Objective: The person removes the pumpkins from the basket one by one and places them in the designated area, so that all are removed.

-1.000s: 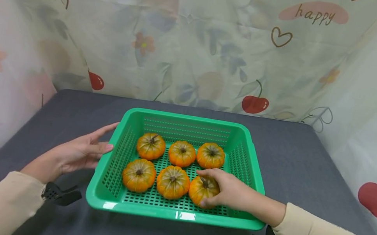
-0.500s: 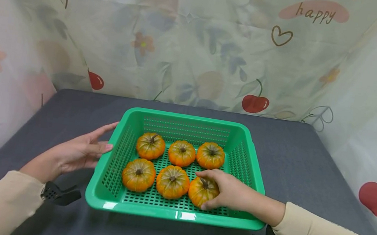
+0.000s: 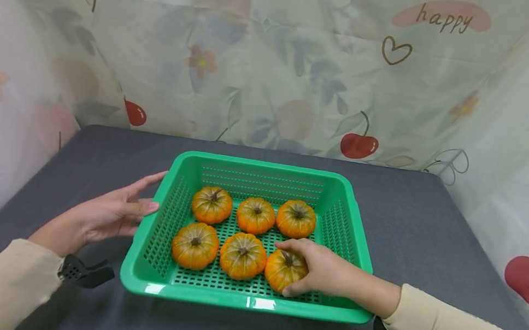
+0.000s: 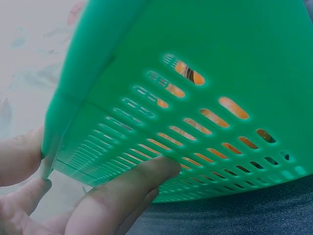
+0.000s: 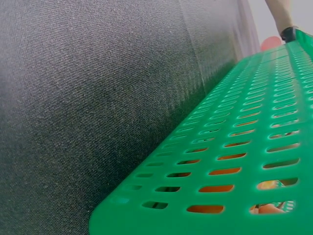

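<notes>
A green plastic basket with slotted walls stands on the dark cloth. Inside it, small orange pumpkins lie in two rows. My right hand reaches over the right side and holds the front right pumpkin, thumb on its near side and index finger across its far side; the other fingers are hidden. At the left side, my left hand holds the basket by its rim. In the left wrist view its fingers lie against the outer wall. The right wrist view has the slotted wall but only a glimpse of skin through a slot.
The other pumpkins are the front left, front middle, back left, back middle and back right. Dark cloth covers the table. A printed curtain hangs behind and at both sides.
My right thumb has slid slightly down the near side of the front right pumpkin, whose stem has shifted a little. My left hand, the basket and the other pumpkins stay as they were.
</notes>
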Demonstrator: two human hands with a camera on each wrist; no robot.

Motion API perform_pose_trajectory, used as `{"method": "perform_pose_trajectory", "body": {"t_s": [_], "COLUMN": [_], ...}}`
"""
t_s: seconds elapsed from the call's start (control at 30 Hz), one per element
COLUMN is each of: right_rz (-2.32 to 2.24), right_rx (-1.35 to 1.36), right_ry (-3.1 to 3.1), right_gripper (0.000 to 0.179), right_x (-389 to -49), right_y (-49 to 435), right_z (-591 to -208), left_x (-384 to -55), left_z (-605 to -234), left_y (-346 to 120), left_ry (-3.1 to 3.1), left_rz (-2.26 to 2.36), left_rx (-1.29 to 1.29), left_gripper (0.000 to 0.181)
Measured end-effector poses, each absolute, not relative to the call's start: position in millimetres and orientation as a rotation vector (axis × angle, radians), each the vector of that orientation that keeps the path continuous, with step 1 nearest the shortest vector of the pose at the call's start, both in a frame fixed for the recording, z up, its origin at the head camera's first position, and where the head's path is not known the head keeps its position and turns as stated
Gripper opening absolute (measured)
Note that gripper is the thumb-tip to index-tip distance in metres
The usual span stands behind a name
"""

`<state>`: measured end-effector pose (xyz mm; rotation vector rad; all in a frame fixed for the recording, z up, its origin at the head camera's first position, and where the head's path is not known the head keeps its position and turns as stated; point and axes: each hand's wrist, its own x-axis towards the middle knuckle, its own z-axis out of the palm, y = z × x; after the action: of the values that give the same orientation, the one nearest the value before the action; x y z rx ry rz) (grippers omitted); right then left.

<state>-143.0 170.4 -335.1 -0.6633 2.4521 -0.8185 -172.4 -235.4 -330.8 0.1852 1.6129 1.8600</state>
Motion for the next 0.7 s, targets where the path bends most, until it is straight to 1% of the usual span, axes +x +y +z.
{"method": "perform_pose_trajectory", "body": {"t_s": [0.7], "right_rz": [-0.808], "right_rx": [-0.673], "right_ry": [2.47], "right_gripper": [0.076], "right_x": [-142.5], "right_y": [170.3], "right_z": [-333.5], "left_x": [-173.4], "left_z": [-331.8], "left_y": [-236.1], "left_ry": [1.627], "left_rz": [1.843], "left_rx": [0.212], "left_gripper": [0.081]}}
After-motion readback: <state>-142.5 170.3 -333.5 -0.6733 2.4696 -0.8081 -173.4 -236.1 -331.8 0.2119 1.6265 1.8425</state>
